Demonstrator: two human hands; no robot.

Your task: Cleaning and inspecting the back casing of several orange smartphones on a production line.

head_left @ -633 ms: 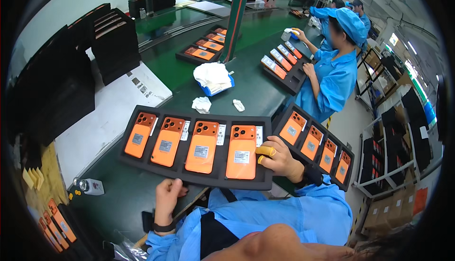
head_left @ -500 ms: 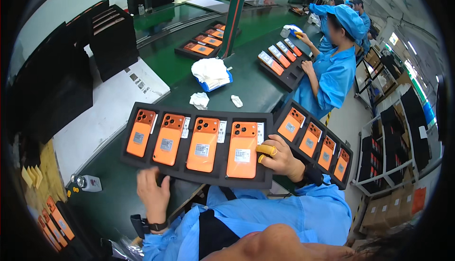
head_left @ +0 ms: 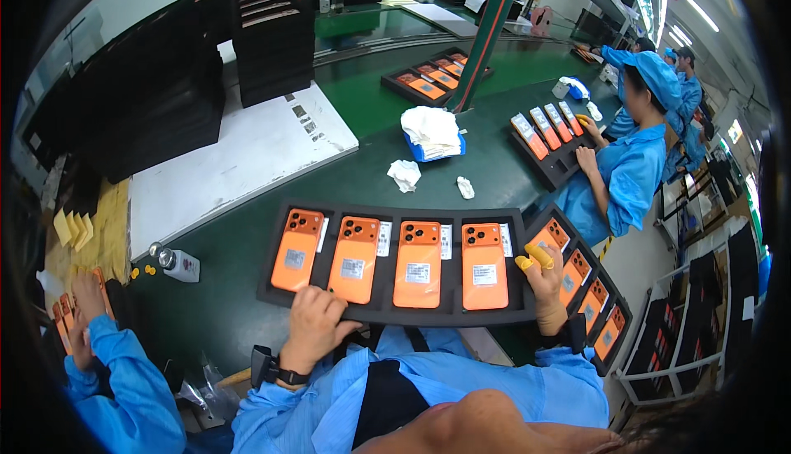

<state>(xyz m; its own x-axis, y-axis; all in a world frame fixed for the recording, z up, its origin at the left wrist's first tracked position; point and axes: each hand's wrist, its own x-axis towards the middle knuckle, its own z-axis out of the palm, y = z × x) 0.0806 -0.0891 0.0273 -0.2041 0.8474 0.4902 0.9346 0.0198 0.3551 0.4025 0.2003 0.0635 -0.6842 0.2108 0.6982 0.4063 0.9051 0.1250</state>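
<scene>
A black foam tray [head_left: 387, 316] with a row of several orange phones lies in front of me, at the near edge of the green table. Each phone, such as the second from the left [head_left: 356, 258], lies back up with a silver label, in its own recess. My left hand [head_left: 317, 330] is closed over the tray's near rim, fingertips by the two left phones. At the tray's right end, my right hand [head_left: 547, 285] grips the rim with bent fingers, yellow cots [head_left: 537, 257] on two of them. Part of that grip is hidden.
Another phone tray [head_left: 624, 310] stands at the right. Beyond are a blue box of white wipes [head_left: 434, 149], a crumpled wipe [head_left: 404, 175] and a pump bottle [head_left: 179, 264]. Co-workers sit on both sides; one's hand [head_left: 89, 296] touches phones at left. Black tray stacks [head_left: 272, 50] rise behind.
My left hand has come onto the tray's near rim from beside its left end. The view has swung, shifting the scene rightward. A co-worker's arms have appeared at the left.
</scene>
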